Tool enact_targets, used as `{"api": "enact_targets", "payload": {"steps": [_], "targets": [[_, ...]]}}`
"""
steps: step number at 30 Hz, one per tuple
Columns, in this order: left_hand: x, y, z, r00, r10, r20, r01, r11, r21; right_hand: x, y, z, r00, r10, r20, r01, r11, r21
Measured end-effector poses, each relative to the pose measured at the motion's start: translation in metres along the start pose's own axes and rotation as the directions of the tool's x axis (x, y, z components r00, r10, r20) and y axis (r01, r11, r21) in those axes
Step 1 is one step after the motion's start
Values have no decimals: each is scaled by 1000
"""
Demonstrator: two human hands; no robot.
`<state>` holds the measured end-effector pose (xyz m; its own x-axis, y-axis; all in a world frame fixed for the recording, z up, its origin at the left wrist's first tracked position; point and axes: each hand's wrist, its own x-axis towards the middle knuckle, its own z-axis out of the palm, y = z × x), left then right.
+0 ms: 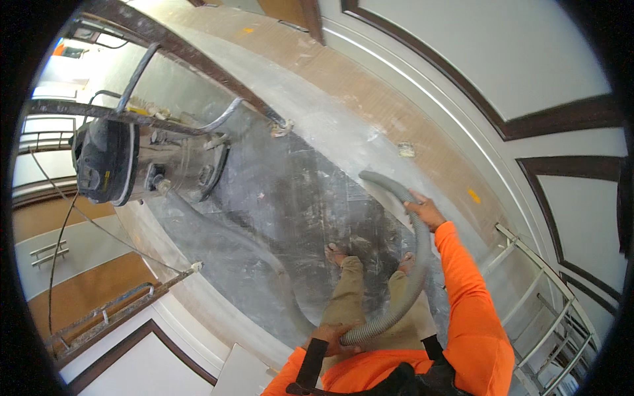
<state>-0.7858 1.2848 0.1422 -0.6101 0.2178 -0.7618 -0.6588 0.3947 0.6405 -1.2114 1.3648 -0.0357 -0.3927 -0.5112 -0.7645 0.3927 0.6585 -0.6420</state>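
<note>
A grey ribbed vacuum hose [411,290] curves in front of me. My right hand [426,211] is wrapped round it near its free end, which points over the dusty floor. Low by my waist, my left hand [332,335] grips the same hose, its fingers partly hidden. From there the hose runs back across the floor to a vacuum cleaner [109,162] at the left, with a black head and a shiny metal drum. It appears sideways in this tilted view.
Metal scaffold frames [218,82] stand at the left, around the vacuum. A thin cable [112,228] hangs there. At the right is a pale ladder-like frame [538,259] beside white panels with dark trim [561,125]. Whitish dust covers the dark floor [290,185] and the tan strip [317,63].
</note>
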Motion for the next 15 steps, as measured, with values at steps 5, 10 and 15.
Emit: {"api": "enact_targets", "payload": {"steps": [5, 10, 15], "targets": [[-3, -16, -69, 879, 145, -454, -187, 981, -49, 61, -62, 6, 957, -59, -284, 92, 990, 103], [43, -4, -141, 836, 114, -536, -194, 976, -95, 147, -138, -23, 878, -142, -457, 187, 981, 55], [72, 14, -180, 834, 33, -551, -159, 970, -183, 207, -173, -43, 839, -205, -505, 232, 973, -10]]}}
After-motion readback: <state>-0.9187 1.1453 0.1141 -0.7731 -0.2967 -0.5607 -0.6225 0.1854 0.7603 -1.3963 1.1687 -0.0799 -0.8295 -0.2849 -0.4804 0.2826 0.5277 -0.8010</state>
